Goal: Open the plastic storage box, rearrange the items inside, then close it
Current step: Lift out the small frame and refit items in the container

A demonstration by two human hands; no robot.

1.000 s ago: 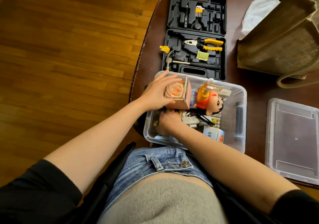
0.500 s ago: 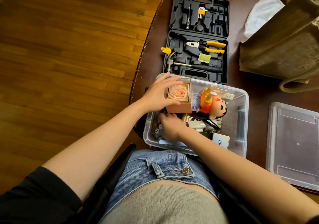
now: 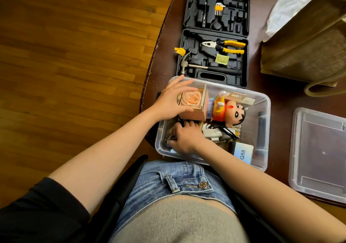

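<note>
Sitting at the near edge of a dark brown wooden desk (image 3: 277, 100), the clear plastic storage box (image 3: 266, 130) is open, its clear plastic lid (image 3: 318, 152) lying flat on the desk just to its right. The left hand (image 3: 170, 100) is at the box's far left corner, with its grip closed round a square pink box with a clear top and a peach rose inside (image 3: 192, 102): fingers curve over the far side, thumb along the near side. That rose box sits high at the box's far left, touching a cartoon boy figure in a red shirt and yellow shorts (image 3: 228, 109) that lies on its side to the right. The right hand (image 3: 187, 137) reaches down into the near left part of the box, fingers curled among the items there; whether its grip has hold of anything I cannot tell, since the fingertips are hidden. White cable-like pieces (image 3: 215, 132) lie just right of this hand, and a pale blue carton marked Q88 (image 3: 242, 153) stands against the near wall. Beyond the storage box, touching its far rim, an open black plastic tool case (image 3: 215, 33) holds yellow-handled pliers (image 3: 224, 47), a steel claw hammer (image 3: 198, 65) and a set of hex keys (image 3: 218, 8). A brown woven bag (image 3: 307, 42) stands at the far right.
</note>
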